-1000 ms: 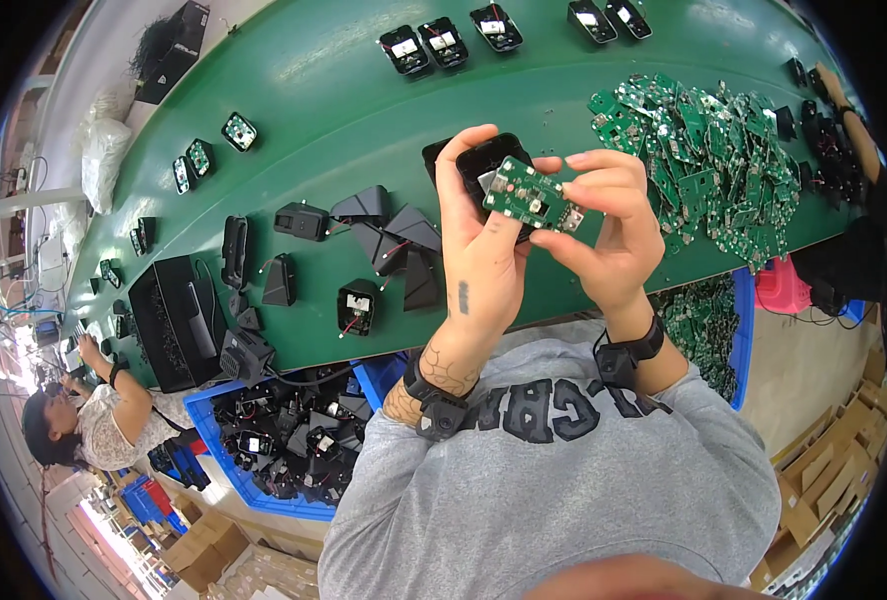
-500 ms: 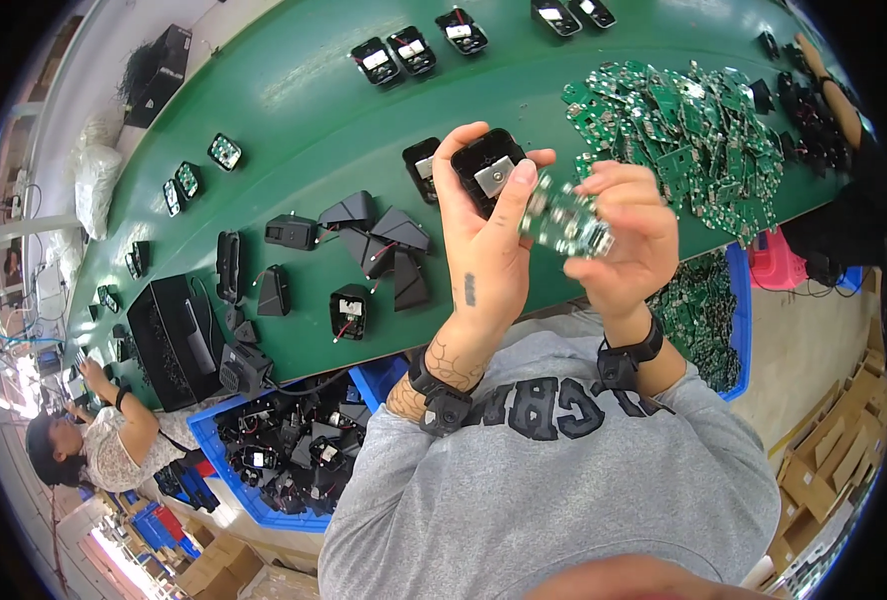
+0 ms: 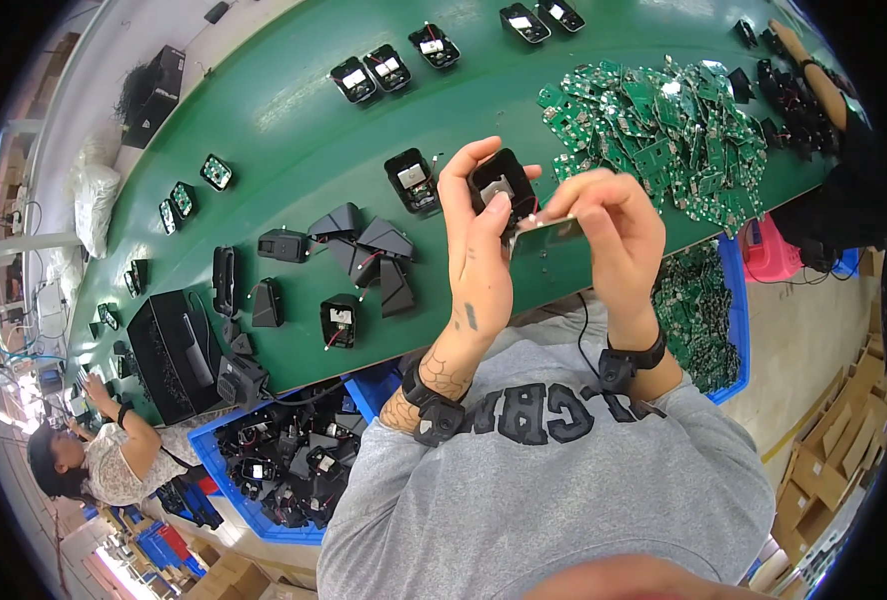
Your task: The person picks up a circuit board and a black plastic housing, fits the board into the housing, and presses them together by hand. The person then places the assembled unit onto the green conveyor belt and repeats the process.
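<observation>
My left hand [image 3: 479, 265] is wrapped round a small black plastic housing [image 3: 502, 170], open side up, with a silver metal piece inside and my thumb over its near rim. Between the fingers and thumb of my right hand [image 3: 624, 240] is a circuit board [image 3: 552, 233], seen nearly edge-on. Its left end is beside the housing's near edge; I cannot tell whether they touch. A red wire shows between them. Just left of my left hand, another open black housing [image 3: 412, 182] with a white part inside lies on the green table [image 3: 294, 130].
A large pile of green circuit boards [image 3: 664, 140] covers the table's right side. Black housings [image 3: 389, 235] cluster on the left, others [image 3: 386, 67] stand along the far side. Blue bins [image 3: 294, 533] hold parts below the near edge. Co-workers' arms [image 3: 144, 435] show at both sides.
My right hand has turned the circuit board from face-on to nearly edge-on beside the housing. The housing in my left hand has shifted slightly right and down. The view has moved a little.
</observation>
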`<state>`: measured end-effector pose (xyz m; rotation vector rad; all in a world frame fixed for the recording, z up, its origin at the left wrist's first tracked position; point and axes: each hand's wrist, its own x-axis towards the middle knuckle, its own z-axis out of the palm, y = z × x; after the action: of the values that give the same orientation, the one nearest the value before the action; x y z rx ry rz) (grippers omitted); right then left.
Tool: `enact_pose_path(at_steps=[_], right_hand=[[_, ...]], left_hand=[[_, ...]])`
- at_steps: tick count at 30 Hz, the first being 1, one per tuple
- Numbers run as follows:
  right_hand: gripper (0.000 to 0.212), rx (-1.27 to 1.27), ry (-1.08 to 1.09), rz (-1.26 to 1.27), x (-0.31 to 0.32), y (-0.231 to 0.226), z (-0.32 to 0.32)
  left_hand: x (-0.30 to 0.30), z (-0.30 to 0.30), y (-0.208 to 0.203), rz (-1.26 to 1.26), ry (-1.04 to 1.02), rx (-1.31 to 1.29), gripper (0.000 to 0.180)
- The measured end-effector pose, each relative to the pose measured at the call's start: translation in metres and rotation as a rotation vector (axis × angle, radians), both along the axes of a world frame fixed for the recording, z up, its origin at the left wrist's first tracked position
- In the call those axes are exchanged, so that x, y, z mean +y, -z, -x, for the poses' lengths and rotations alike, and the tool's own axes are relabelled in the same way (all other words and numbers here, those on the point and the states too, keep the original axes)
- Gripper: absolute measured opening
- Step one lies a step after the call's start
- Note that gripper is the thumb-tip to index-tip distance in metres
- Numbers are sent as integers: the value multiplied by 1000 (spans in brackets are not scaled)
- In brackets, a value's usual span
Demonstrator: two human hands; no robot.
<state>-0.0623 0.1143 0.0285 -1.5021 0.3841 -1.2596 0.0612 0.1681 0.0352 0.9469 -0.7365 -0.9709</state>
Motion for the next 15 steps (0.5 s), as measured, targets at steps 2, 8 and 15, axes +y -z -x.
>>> enact_pose_path(at_steps=[2,8,15], right_hand=[[19,-12,-68,-204,-5,0,0],[25,-49,-237,-428,-13,1,-5],[22,132,-277,-193,-19,5,-13]], left_hand=[[4,-3,-8,-44,40,73,48],[7,-8,-3,-17,53,52,50],[5,-24,7,28,74,-188,53]])
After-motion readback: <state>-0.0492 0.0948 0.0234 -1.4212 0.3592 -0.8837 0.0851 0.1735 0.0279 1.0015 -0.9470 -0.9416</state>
